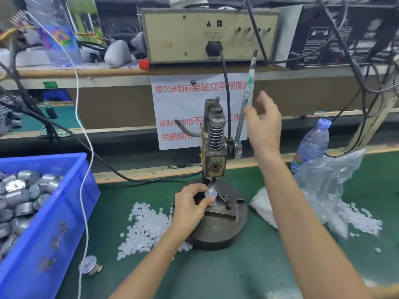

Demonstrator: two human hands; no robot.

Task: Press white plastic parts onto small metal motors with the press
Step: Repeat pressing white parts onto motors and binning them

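Head view: our left hand [190,203] pinches the motor [210,194] at its fingertips, under the press [214,147]. Our right hand [264,124] hovers, fingers apart, just beside the lever [246,100]. If we pull too early, the ram could nip those fingertips or tilt the motor.

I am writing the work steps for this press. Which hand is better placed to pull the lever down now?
Right. The right hand is raised and open close beside the lever, while the left hand holds the motor in place under the ram.
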